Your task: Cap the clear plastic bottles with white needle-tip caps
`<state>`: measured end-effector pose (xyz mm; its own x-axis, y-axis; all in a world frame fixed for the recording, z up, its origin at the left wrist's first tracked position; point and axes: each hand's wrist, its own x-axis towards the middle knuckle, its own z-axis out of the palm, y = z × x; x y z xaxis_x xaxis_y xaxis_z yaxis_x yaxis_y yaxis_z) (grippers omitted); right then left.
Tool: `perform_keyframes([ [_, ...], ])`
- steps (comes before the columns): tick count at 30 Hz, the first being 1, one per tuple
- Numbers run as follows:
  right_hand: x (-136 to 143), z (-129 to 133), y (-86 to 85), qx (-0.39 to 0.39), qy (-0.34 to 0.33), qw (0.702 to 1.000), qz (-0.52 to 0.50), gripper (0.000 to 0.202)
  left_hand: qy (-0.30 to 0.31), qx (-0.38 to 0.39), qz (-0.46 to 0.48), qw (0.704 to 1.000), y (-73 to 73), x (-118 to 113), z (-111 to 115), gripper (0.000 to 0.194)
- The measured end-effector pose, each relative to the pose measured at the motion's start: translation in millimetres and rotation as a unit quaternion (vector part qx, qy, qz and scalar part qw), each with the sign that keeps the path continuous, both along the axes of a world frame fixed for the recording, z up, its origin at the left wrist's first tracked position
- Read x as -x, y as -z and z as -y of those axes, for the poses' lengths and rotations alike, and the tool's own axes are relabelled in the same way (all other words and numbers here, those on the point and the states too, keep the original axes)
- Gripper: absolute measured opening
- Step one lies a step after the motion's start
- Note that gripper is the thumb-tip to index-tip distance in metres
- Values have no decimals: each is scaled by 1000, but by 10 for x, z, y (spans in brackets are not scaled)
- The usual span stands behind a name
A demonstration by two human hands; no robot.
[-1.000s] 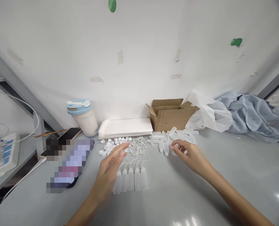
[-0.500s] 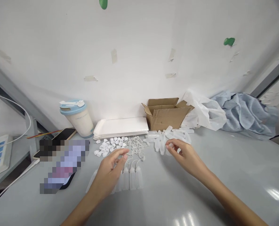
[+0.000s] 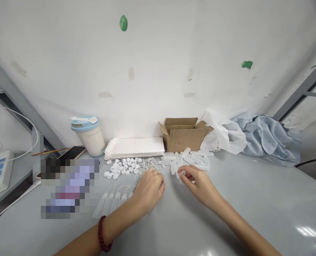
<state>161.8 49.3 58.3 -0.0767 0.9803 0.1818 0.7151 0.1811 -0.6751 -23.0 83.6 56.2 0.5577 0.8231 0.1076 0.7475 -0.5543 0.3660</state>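
Observation:
My left hand [image 3: 150, 190], with a dark red bracelet on its wrist, is closed over the right end of a row of clear plastic tubes [image 3: 107, 204] with thin cords; what its fingers hold, if anything, is hidden. My right hand [image 3: 195, 183] has its thumb and fingertips curled together beside a loose pile of clear tubes [image 3: 200, 160]; anything between them is too small to make out. White caps [image 3: 124, 167] lie scattered left of a tangle of white cords [image 3: 151, 163], just beyond my left hand.
Behind the parts are a stack of white envelopes [image 3: 136, 146] and an open cardboard box [image 3: 186, 139]. A blue-lidded cup [image 3: 90, 137] and phones [image 3: 72, 156] are at left. A plastic bag [image 3: 224, 135] and blue cloth [image 3: 264, 138] lie at right.
My left hand has moved right and turned palm down, its fingers now curled in. The left end of the tube row has come into view. My right hand has shifted slightly left.

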Motion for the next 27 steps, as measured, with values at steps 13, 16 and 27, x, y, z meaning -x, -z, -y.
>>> perform_keyframes([
  [13,122,26,29,16,-32,994,-106,19,-13,13,-23,1000,-29,2,-20,20],
  [16,158,45,56,14,-30,990,-136,21,-38,28,-7,999,-25,23,-41,17],
  [27,244,71,90,31,-59,984,-165,32,-29,36,171,984,-224,88,-87,17],
])
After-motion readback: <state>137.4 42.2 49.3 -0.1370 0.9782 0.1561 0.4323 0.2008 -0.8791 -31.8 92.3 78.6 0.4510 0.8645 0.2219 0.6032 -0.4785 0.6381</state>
